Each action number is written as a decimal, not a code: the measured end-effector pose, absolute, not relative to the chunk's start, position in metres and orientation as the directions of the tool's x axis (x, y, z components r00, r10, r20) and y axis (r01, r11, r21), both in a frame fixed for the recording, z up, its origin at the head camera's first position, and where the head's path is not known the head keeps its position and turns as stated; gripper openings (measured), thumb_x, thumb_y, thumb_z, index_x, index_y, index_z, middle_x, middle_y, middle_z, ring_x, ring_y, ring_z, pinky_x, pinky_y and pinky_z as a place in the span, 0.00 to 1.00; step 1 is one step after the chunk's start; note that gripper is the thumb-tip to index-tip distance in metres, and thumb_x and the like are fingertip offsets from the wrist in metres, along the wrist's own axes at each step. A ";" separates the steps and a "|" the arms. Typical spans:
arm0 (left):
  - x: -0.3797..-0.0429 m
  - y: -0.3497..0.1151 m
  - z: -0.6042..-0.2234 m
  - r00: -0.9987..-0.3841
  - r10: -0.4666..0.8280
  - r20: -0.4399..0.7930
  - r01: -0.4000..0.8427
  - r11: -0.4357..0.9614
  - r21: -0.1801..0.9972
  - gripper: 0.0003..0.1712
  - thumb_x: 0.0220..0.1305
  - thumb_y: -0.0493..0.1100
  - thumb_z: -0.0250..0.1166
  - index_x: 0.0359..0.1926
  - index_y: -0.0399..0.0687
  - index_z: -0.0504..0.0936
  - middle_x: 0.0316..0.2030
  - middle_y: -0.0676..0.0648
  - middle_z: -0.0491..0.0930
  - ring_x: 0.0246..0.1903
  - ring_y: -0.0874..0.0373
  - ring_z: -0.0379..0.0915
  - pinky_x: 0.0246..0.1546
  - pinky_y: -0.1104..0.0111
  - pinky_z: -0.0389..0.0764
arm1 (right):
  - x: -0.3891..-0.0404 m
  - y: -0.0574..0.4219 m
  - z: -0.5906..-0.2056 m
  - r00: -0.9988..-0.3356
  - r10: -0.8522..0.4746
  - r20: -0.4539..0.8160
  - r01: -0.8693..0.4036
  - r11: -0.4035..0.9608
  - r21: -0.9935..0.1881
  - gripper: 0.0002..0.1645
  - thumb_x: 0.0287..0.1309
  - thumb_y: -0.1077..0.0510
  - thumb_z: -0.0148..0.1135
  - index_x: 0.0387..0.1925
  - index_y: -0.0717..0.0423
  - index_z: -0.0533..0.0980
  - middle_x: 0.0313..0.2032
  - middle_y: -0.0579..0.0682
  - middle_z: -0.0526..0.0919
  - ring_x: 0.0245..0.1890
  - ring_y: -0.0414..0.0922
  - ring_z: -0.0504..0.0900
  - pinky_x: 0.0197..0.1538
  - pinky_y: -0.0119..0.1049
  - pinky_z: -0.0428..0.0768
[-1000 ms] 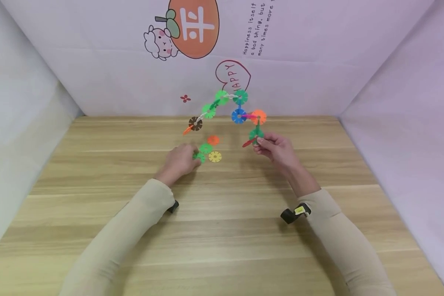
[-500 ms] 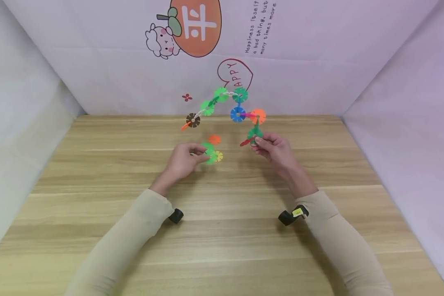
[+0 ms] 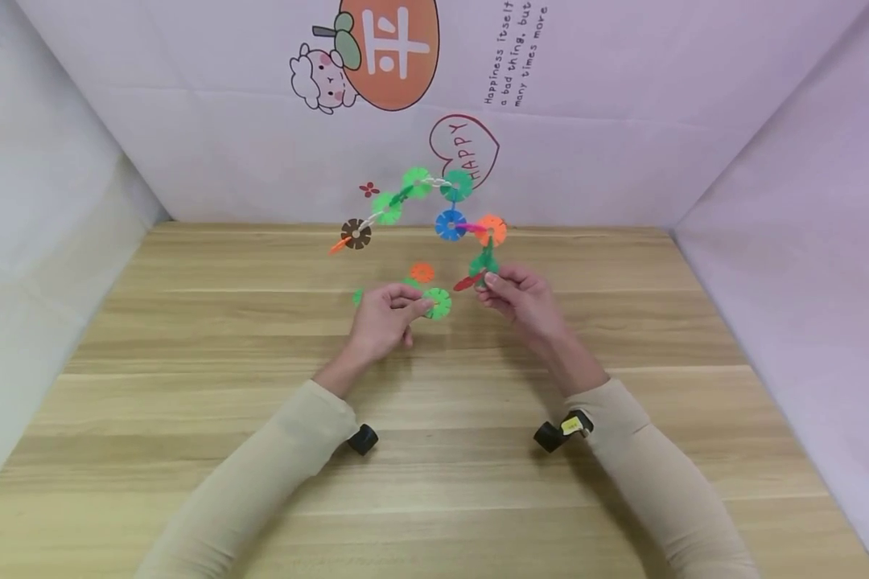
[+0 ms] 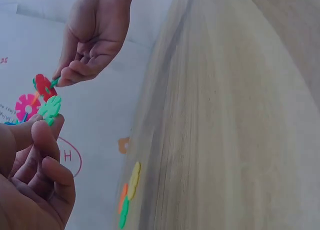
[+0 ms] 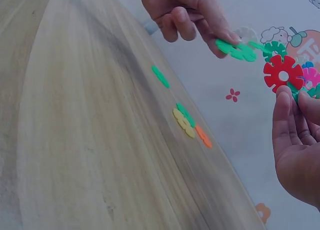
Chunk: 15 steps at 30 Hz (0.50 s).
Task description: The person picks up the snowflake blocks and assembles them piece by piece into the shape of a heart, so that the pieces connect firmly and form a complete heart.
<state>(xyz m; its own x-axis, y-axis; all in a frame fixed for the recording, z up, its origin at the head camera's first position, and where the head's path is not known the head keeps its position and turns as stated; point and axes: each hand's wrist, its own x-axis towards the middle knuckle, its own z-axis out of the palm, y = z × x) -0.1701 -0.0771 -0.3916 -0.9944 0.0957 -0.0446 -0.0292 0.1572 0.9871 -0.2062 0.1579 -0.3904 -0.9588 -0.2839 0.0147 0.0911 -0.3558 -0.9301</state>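
Observation:
My left hand (image 3: pixel 382 322) pinches a light green notched disc (image 3: pixel 438 304) between thumb and fingertips, raised over the table. Just to its right, my right hand (image 3: pixel 525 310) pinches the near end of a chain of interlocked plastic snowflake discs, at a dark green disc (image 3: pixel 483 266). A red disc (image 5: pixel 282 74) juts from that end, facing the light green one across a small gap. From there the chain runs through an orange disc (image 3: pixel 491 231) and a blue disc (image 3: pixel 450 226), then arches left to a brown disc (image 3: pixel 356 234) with an orange one at its tip.
Loose discs lie flat on the wooden table (image 3: pixel 434 482): an orange disc (image 3: pixel 422 273), a yellow disc (image 5: pixel 183 123) and two green ones, one (image 5: pixel 160 76) apart from the others. In the head view, the left hand partly covers them. A printed white cloth (image 3: pixel 586 96) stands behind.
The left hand has lifted a light green disc off the table and carried it right, close to the red disc. The right hand and the chain have shifted slightly left.

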 end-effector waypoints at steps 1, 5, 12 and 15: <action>-0.169 -0.076 -0.391 -0.996 0.086 -0.031 -0.017 0.153 0.988 0.11 0.65 0.42 0.71 0.43 0.39 0.84 0.33 0.45 0.87 0.10 0.58 0.70 0.12 0.72 0.68 | -0.206 0.157 -0.391 -0.958 -0.285 0.014 0.093 -0.357 -0.929 0.12 0.72 0.70 0.53 0.36 0.60 0.82 0.32 0.52 0.87 0.32 0.42 0.85 0.41 0.31 0.84; -0.168 -0.072 -0.390 -0.998 0.064 0.019 0.027 0.121 0.992 0.10 0.64 0.41 0.71 0.41 0.37 0.84 0.31 0.44 0.87 0.10 0.58 0.68 0.12 0.72 0.67 | -0.203 0.154 -0.391 -0.959 -0.285 0.009 0.097 -0.356 -0.929 0.12 0.71 0.70 0.54 0.36 0.59 0.82 0.31 0.51 0.86 0.31 0.42 0.85 0.41 0.31 0.84; -0.166 -0.071 -0.388 -0.996 0.057 0.069 0.072 0.065 0.995 0.09 0.64 0.39 0.71 0.39 0.36 0.84 0.30 0.40 0.86 0.10 0.58 0.66 0.13 0.72 0.69 | -0.202 0.153 -0.390 -0.963 -0.271 0.010 0.087 -0.345 -0.934 0.09 0.72 0.68 0.54 0.37 0.60 0.80 0.33 0.51 0.87 0.32 0.42 0.84 0.41 0.30 0.83; -0.166 -0.071 -0.388 -0.994 0.054 0.096 0.099 0.049 0.994 0.08 0.65 0.39 0.71 0.38 0.36 0.84 0.31 0.35 0.85 0.10 0.59 0.65 0.14 0.72 0.70 | -0.201 0.153 -0.390 -0.964 -0.266 0.010 0.084 -0.339 -0.937 0.07 0.72 0.67 0.55 0.39 0.62 0.79 0.33 0.51 0.87 0.33 0.42 0.85 0.42 0.31 0.83</action>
<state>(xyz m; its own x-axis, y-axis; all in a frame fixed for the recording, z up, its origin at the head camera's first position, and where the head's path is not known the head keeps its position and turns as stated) -0.1661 -0.0705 -0.3878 -0.9939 0.0544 0.0959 0.0986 0.0492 0.9939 -0.2014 0.1528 -0.3895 -0.9639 -0.2661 0.0101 0.0837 -0.3388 -0.9371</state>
